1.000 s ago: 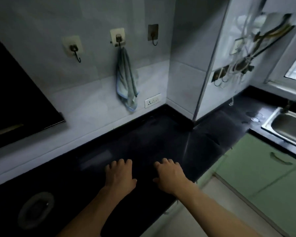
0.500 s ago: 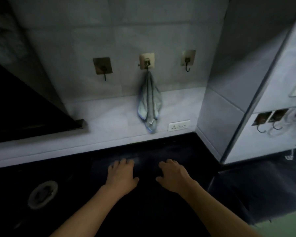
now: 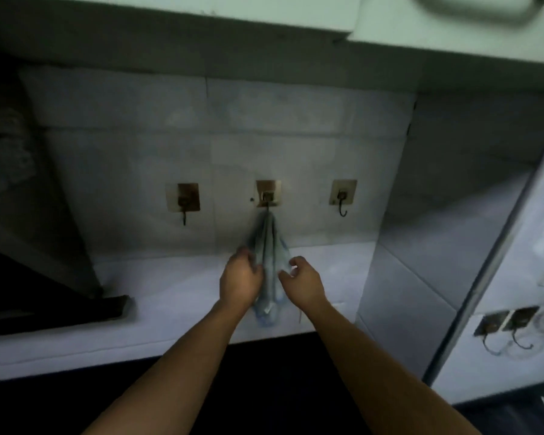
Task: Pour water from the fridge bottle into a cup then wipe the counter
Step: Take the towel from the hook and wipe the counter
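Black counter (image 3: 280, 381) fills the near foreground, crossed by two bare forearms. Beyond its back edge, pale tiled wall (image 3: 233, 146) rises, and a blue-grey cloth (image 3: 269, 246) is hung there from the middle hook (image 3: 268, 196), between a left hook (image 3: 184, 202) and a right hook (image 3: 343, 199). The left hand (image 3: 239, 281) is pressed against the cloth, fingers curled; the right hand (image 3: 302, 282) is held half-curled just beside it, whether touching cannot be told. Farther up, a cabinet underside (image 3: 201, 36) closes the space overhead.

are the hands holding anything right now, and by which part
The left hand grips the hanging cloth at its middle; the right hand is at its other edge, grip unclear.
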The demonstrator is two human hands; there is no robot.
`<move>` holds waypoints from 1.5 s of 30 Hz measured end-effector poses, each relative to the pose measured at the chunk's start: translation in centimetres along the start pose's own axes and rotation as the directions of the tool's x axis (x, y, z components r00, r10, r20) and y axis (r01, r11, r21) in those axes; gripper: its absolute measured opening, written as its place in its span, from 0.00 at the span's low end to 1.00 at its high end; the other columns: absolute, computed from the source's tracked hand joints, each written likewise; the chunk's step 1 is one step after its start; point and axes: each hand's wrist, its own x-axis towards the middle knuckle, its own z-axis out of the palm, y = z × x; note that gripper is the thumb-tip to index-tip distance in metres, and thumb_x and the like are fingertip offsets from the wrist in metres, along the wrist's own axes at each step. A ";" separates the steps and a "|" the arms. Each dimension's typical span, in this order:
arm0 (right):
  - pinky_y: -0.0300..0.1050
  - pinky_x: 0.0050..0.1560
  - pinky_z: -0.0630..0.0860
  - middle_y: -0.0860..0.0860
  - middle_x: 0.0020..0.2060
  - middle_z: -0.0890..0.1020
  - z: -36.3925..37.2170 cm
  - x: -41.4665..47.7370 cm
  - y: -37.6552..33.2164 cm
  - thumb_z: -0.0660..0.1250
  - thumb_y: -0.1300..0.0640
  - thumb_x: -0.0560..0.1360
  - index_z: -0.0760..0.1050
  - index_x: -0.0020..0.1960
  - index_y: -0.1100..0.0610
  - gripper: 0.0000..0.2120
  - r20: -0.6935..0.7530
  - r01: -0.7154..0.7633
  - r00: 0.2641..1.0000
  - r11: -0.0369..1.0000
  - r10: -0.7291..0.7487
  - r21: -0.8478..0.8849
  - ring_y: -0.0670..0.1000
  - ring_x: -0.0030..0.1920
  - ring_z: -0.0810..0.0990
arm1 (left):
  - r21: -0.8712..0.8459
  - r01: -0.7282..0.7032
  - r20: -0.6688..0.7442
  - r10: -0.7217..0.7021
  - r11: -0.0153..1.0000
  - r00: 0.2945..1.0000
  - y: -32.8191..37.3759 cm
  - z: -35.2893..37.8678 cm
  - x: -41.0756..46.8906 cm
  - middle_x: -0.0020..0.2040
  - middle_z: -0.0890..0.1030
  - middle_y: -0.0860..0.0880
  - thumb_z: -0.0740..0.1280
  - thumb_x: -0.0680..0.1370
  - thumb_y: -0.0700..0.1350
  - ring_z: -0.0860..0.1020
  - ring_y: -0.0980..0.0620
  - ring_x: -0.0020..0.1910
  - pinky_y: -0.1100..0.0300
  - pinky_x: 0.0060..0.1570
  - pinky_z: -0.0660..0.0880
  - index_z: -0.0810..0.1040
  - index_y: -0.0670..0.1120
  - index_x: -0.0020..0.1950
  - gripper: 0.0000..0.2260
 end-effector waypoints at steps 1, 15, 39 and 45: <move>0.38 0.51 0.69 0.59 0.56 0.81 -0.2 1.1 -0.6 0.68 0.53 0.77 0.72 0.65 0.60 0.20 -0.009 0.032 0.999 0.999 -0.032 0.008 0.59 0.58 0.79 | -0.050 0.016 -0.008 -0.017 0.999 1.000 0.2 0.7 1.0 0.53 0.82 0.41 0.66 0.78 0.46 0.80 0.40 0.51 0.58 0.47 0.71 0.75 0.46 0.53 0.06; 0.38 0.46 0.67 0.54 0.45 0.79 -2.5 7.6 -3.9 0.61 0.60 0.81 0.76 0.53 0.62 0.07 -0.170 0.164 0.976 0.976 -0.140 0.142 0.55 0.47 0.78 | -0.140 0.046 -0.328 -0.090 0.989 0.940 4.2 0.9 6.0 0.46 0.78 0.49 0.59 0.83 0.45 0.78 0.48 0.46 0.62 0.46 0.68 0.77 0.45 0.49 0.09; 0.56 0.59 0.77 0.58 0.58 0.82 0.0 -14.5 14.0 0.62 0.51 0.82 0.78 0.59 0.53 0.10 0.395 -0.519 0.852 0.458 0.342 0.722 0.57 0.51 0.82 | -0.237 0.329 0.092 -0.316 0.914 0.944 -4.9 1.2 -24.4 0.46 0.80 0.55 0.73 0.76 0.38 0.79 0.61 0.45 0.64 0.52 0.75 0.77 0.53 0.48 0.10; 0.58 0.72 0.64 0.54 0.76 0.64 3.3 -21.8 29.5 0.60 0.44 0.81 0.65 0.76 0.53 0.26 0.799 0.399 0.600 0.874 -0.023 -0.275 0.59 0.75 0.64 | 0.257 0.638 0.034 -0.667 0.726 0.744 -16.9 1.8 -35.8 0.62 0.73 0.44 0.70 0.78 0.51 0.76 0.45 0.57 0.55 0.57 0.74 0.71 0.48 0.68 0.21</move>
